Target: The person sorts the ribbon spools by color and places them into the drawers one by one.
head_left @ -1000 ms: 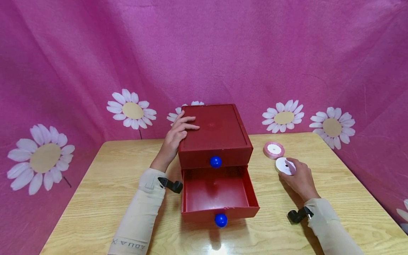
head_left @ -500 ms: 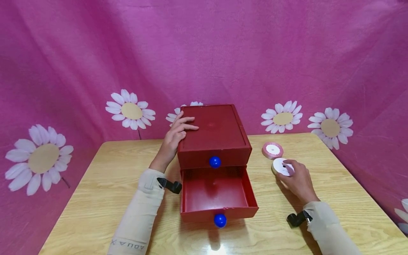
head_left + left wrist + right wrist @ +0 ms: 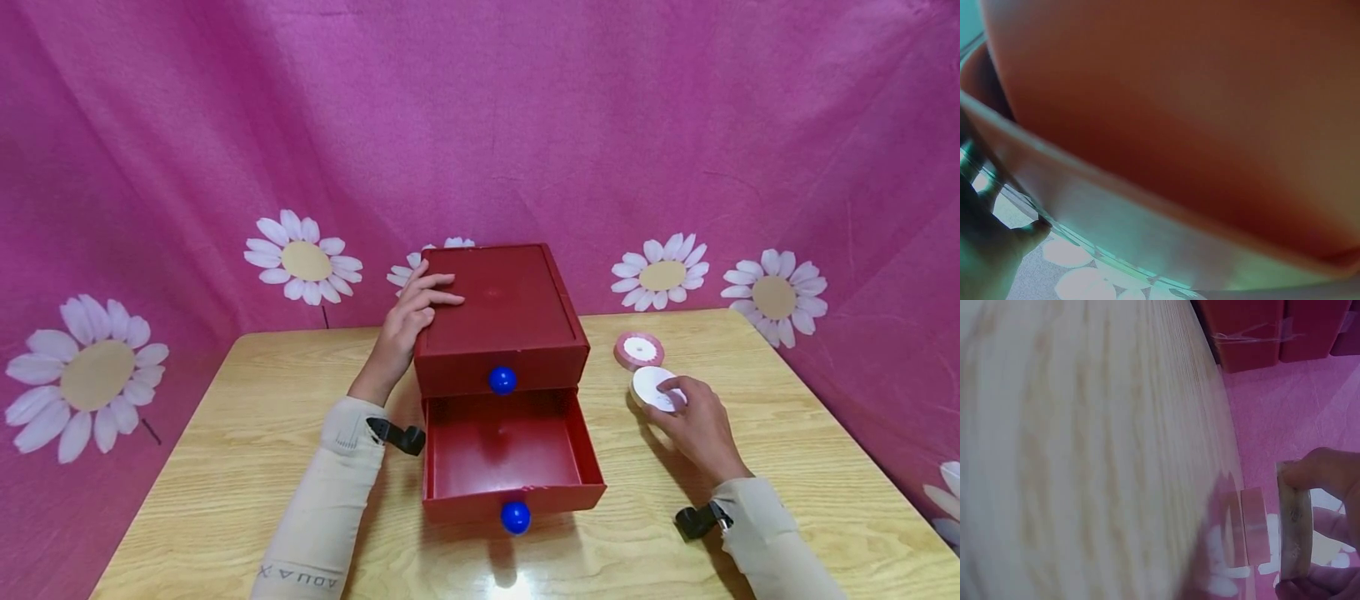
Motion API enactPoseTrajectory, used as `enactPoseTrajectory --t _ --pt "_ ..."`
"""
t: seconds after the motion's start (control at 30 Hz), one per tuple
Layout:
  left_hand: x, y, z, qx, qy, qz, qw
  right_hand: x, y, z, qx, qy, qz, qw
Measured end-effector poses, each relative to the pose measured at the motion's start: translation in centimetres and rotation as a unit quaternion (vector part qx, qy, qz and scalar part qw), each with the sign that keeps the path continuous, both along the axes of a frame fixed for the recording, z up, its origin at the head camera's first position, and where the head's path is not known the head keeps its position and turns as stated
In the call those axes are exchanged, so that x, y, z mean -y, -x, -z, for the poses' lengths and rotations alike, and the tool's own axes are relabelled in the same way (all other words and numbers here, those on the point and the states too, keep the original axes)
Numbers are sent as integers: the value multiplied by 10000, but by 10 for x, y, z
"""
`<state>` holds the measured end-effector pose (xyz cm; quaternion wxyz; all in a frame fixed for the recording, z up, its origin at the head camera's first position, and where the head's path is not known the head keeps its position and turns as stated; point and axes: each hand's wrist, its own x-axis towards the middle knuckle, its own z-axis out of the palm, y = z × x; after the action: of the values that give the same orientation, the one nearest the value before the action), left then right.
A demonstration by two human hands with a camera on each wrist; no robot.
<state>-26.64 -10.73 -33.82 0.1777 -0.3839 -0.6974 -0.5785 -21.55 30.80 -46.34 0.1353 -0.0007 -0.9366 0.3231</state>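
Note:
My left hand (image 3: 405,325) rests on the left edge of a red plastic drawer box (image 3: 498,300), fingers spread over its top. In the left wrist view, the side wall of its pulled-out lower drawer (image 3: 1147,219) fills much of the picture, and part of the left hand (image 3: 988,256) shows beside it. On the right, my right hand (image 3: 701,425) pinches a white-faced ribbon spool (image 3: 648,383) by its rim. The right wrist view shows this spool (image 3: 1295,534) edge-on, with cream ribbon, between thumb and fingers. Just behind it lies a pink ribbon spool (image 3: 640,350).
The lower drawer (image 3: 510,454) juts toward me, with a blue knob (image 3: 516,517) at its front. Another blue knob (image 3: 502,381) marks the closed upper drawer. All stands on a wooden table (image 3: 247,433), backed by a pink flowered cloth (image 3: 480,125).
My right hand has shifted the white-faced spool slightly left, toward the drawer box. The left hand stays on the box, and the pink spool has not moved.

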Motion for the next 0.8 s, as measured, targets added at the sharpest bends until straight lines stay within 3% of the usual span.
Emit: enactPoseTrajectory --t 0.53,0.8 --pt "0 1 0 48 6 -39 10000 11 -13 -8 26 188 -79 9998" --pt "0 0 -1 12 1 -42 10000 18 -18 -12 -775 -23 -223 9967"
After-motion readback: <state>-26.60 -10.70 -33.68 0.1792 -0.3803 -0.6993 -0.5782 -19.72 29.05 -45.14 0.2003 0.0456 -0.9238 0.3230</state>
